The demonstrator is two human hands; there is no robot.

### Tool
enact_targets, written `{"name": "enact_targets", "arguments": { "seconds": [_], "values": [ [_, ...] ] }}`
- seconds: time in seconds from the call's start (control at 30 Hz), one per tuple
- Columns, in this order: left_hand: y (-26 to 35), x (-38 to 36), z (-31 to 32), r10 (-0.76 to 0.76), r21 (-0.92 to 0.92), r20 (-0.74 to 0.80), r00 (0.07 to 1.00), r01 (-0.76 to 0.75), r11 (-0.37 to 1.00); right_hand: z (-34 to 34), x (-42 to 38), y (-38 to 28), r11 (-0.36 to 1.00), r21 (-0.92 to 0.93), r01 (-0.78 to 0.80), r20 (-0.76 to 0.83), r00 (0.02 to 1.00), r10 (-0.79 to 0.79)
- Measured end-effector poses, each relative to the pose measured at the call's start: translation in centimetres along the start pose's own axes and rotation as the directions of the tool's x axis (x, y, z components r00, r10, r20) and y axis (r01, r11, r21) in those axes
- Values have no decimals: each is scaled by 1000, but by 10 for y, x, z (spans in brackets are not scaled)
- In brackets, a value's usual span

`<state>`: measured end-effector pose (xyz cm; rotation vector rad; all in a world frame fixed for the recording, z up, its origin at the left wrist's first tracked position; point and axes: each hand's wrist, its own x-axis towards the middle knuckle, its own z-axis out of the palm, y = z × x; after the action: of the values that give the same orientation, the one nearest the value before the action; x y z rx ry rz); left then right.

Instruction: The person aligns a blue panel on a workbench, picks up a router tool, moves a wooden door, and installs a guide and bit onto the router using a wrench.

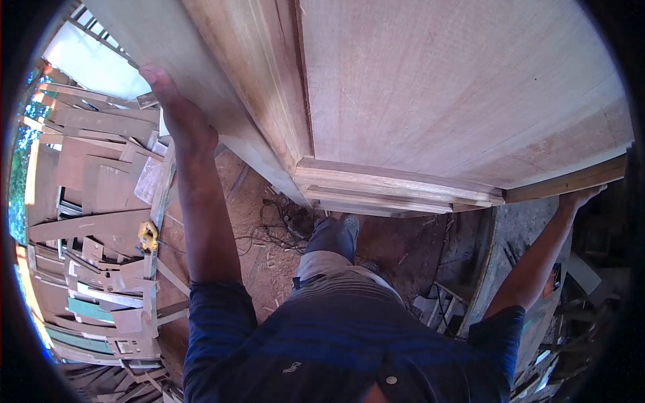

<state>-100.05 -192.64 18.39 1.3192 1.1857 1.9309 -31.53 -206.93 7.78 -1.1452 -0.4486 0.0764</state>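
Observation:
A large pale wooden framed panel (463, 87) fills the top of the view, tilted in front of my body. My left hand (185, 121) is against its left side board (222, 87), the thumb pointing up along it and the other fingers mostly hidden. At the far right, my right hand (581, 196) grips the lower edge of the panel, its fingers curled under the edge strip (568, 183). Stepped wooden strips (396, 188) run along the near bottom edge. Both arms are stretched wide and the panel is held between my hands.
Wood offcuts (101, 181) are stacked on the left, with a yellow tool (148, 236) beside them. Tangled dark cables (272, 228) lie on the dusty floor (262, 269) near my feet. A workbench (494, 269) stands on the right, with clutter beyond.

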Motion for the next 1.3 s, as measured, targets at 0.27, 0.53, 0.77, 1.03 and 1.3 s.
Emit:
{"name": "enact_targets", "arguments": {
  "seconds": [0.27,0.53,0.77,1.03,1.3],
  "values": [
    [27,-25,29,99,-23,83,992,-97,995,-75,14,1,970,-151,189,-11,981,-192],
    [14,-17,12,165,5,42,985,-165,986,-134,23,16,605,-616,505,103,813,-573],
    [-6,-8,-12,-24,-91,-30,999,21,996,-107,-24,-6,973,-85,213,-98,970,-221],
    [-54,40,-54,-64,-159,18,998,66,985,-67,-81,-17,976,213,42,-23,999,-38],
    [-122,117,-30,-119,-20,145,982,124,992,27,-98,16,905,-395,159,70,987,-143]
  ]
}}
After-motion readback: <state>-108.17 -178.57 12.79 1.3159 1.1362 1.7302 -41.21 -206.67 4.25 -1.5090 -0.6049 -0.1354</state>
